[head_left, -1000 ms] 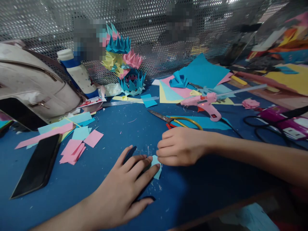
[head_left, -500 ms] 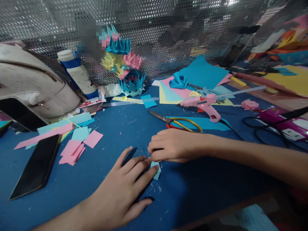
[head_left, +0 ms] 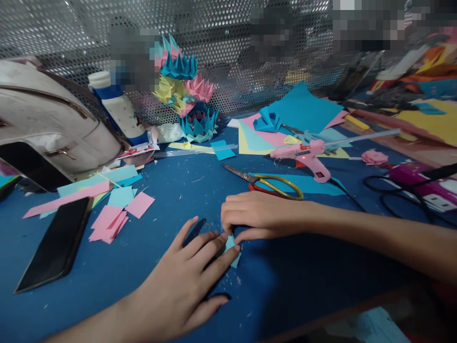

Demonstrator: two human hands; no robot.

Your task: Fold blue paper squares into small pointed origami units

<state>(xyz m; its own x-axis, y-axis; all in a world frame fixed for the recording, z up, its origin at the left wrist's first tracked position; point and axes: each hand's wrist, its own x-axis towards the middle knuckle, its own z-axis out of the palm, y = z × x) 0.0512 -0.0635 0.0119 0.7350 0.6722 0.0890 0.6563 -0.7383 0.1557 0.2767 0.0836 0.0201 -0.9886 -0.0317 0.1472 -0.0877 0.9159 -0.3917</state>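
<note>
A small light blue paper piece (head_left: 234, 257) lies on the blue table under the fingertips of both hands. My left hand (head_left: 194, 269) is flat with its fingers spread, its index and middle fingertips pressing on the paper. My right hand (head_left: 253, 216) reaches in from the right; its fingers are curled, with the thumb and index finger at the paper's upper end. Just beyond my right hand lie scissors (head_left: 278, 186) with yellow and red handles. Behind them, a pink glue gun (head_left: 316, 159) rests on the table.
To the left are a black phone (head_left: 55, 245), pink paper squares (head_left: 109, 224), a backpack (head_left: 46, 114) and a bottle (head_left: 119, 112). Folded paper flowers (head_left: 198, 121) stand near the perforated metal panel (head_left: 221, 35). Coloured sheets (head_left: 300, 107) and a purple device (head_left: 424, 183) are at right.
My right thumb has moved apart from its curled fingers, and more of the light blue paper shows between the hands. My left hand has barely moved. The view has shifted slightly.
</note>
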